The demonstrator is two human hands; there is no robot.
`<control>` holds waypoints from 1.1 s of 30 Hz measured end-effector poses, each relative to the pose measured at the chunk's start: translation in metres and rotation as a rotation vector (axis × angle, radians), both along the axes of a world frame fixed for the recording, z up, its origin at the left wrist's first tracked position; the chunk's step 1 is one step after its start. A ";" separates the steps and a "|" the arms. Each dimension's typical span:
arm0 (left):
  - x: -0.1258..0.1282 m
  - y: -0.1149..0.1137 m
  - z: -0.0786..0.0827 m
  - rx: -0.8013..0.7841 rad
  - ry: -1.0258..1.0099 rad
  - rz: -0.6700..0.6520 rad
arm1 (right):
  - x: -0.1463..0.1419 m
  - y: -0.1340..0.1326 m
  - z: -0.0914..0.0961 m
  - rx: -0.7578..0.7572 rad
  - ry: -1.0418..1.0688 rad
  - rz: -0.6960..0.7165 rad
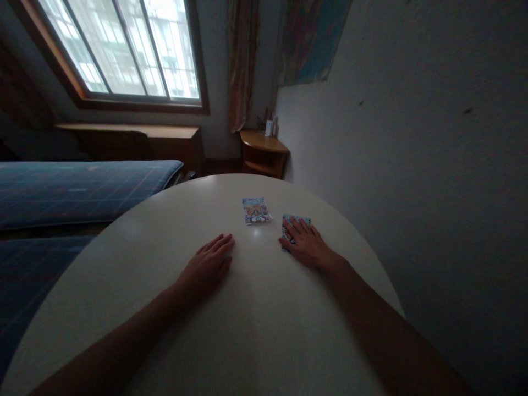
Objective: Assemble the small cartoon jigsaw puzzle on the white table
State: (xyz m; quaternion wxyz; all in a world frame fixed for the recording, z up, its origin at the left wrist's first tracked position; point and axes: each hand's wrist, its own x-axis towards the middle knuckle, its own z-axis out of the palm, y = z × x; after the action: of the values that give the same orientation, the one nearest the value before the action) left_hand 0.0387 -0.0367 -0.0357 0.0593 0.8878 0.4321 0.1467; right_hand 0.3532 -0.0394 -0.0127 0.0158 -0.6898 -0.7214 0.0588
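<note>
I have the right hand laid over one picture card, which sits beneath its fingers and shows past the fingertips and between index finger and thumb. The other printed sheet lies ahead of the gap between both hands: just beyond the left hand's fingertips and off to their right, and a little farther forward and left of the right hand, touching neither. The right hand is palm down and unclenched, fingers fanned forward and left, thumb set apart; I see it covering the card, not gripping it. I have the left hand low on the white table, relaxed and grasping nothing I can see, its fingers close together and aimed forward and right, thumb alongside. Both forearms slant inward from the near side, converging toward the hands.
</note>
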 end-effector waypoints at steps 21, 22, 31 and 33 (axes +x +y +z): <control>-0.004 0.001 0.008 -0.030 -0.014 -0.080 | 0.017 0.067 0.012 0.296 0.003 0.171; -0.003 0.000 0.010 -0.034 -0.010 -0.093 | 0.014 0.058 0.013 0.302 -0.003 0.198; -0.003 -0.007 0.012 -0.028 0.066 -0.175 | -0.036 -0.037 -0.004 0.096 0.051 0.189; -0.003 -0.007 0.011 -0.023 0.062 -0.194 | -0.043 -0.051 -0.005 0.063 0.075 0.204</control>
State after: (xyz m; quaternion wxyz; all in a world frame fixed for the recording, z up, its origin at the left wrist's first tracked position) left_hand 0.0359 -0.0435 -0.0244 0.0698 0.9288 0.3476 0.1079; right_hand 0.3099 -0.0905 -0.0177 0.0584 -0.6092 -0.7884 0.0629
